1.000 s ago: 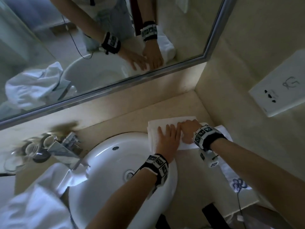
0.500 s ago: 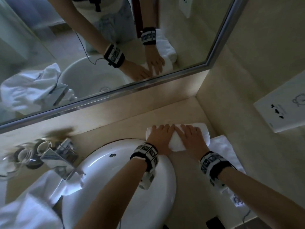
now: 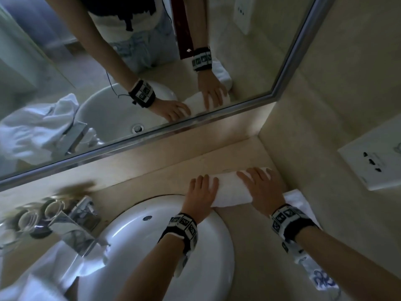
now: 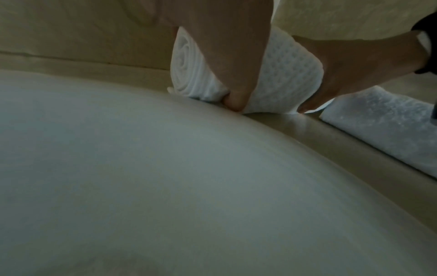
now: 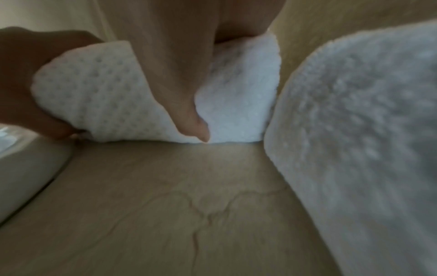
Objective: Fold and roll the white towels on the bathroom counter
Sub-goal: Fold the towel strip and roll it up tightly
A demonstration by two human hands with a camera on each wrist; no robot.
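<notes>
A white towel (image 3: 232,187) lies rolled into a cylinder on the beige counter (image 3: 249,235), close to the back wall and right of the sink. My left hand (image 3: 201,192) cups its left end and my right hand (image 3: 260,185) its right end. Fingers drape over the top and thumbs press the near side. The left wrist view shows the spiral end of the roll (image 4: 189,65) beside my left thumb (image 4: 236,80). In the right wrist view my right thumb (image 5: 182,97) runs down the roll (image 5: 99,93).
A second white towel (image 3: 299,200) lies against the right wall, beside the roll. The white sink (image 3: 162,246) fills the middle, with a chrome faucet (image 3: 73,227), glasses (image 3: 32,216) and crumpled towels (image 3: 43,279) to its left. A socket plate (image 3: 373,161) sits on the right wall.
The flat folded towel has been rolled up, and the roll has moved away from me toward the back wall. Both hands moved with it, now spread to its two ends.
</notes>
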